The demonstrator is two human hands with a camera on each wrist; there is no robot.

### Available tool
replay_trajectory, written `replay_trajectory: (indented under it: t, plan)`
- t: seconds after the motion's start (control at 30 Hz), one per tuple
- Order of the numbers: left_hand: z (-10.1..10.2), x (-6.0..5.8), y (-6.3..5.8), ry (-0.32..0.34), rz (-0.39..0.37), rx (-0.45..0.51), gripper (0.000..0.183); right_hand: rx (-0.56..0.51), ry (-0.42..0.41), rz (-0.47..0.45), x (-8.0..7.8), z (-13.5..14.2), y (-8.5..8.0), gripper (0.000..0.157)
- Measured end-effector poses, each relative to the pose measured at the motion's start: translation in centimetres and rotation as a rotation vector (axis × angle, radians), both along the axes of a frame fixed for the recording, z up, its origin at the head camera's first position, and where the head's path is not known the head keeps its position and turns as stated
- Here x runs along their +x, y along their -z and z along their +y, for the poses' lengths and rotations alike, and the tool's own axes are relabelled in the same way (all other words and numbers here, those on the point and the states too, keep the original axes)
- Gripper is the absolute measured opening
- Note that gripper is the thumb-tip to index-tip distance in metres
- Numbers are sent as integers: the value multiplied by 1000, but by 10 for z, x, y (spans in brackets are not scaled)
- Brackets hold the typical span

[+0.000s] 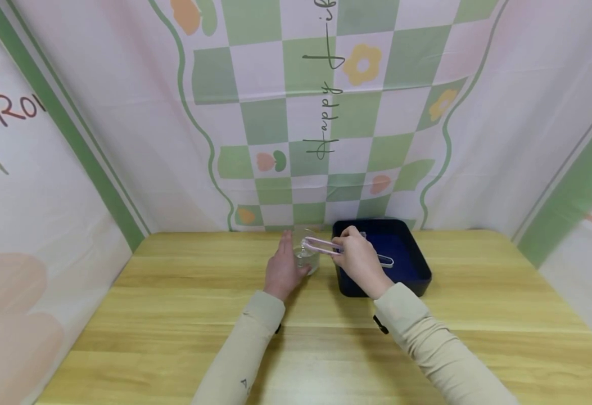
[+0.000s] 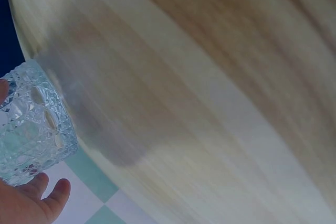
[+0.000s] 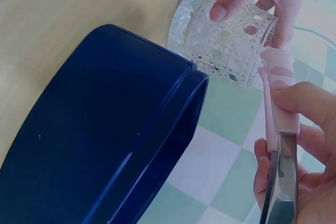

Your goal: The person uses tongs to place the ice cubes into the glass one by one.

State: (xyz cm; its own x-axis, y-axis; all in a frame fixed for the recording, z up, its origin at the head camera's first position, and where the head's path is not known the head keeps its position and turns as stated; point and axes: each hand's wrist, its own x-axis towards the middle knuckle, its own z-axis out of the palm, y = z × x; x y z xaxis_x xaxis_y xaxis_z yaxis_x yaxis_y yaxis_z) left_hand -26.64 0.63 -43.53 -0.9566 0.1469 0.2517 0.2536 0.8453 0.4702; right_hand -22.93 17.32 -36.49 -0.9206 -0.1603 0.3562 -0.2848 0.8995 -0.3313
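Note:
A clear cut-glass tumbler [image 1: 310, 260] stands on the table left of the dark blue bin. My left hand [image 1: 282, 269] holds it from the left, thumb on the near side and fingers around the far side; the patterned glass [image 2: 32, 124] also shows in the left wrist view. My right hand [image 1: 358, 260] grips a pair of metal tongs with pink ends [image 3: 281, 87], thumb on one arm and fingers against the other. The pink ends reach the glass's mouth. Something clear seems to sit at their tips, too small to identify.
The dark blue bin [image 1: 417, 247] stands under my right hand and forearm, with a small clear piece [image 1: 363, 234] near its far side. A patterned cloth [image 1: 306, 112] hangs behind the wooden table [image 1: 174, 315].

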Motion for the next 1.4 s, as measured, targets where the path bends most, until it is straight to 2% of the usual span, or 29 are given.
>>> replay_trajectory:
  t: [0.63,0.87,1.13,1.4]
  plan:
    - [-2,-1,2,10,13,6,100,3,14,-9,-1,0,-1,30]
    - [-2,-1,2,6,26,2,100,-8,18,45,-4,6,-7,30]
    - [-1,-1,2,-2,40,-8,100,-27,88,24,-8,20,-12,31]
    - [-1,0,2,-5,41,-15,102,-55,160,25,-14,36,-3,34]
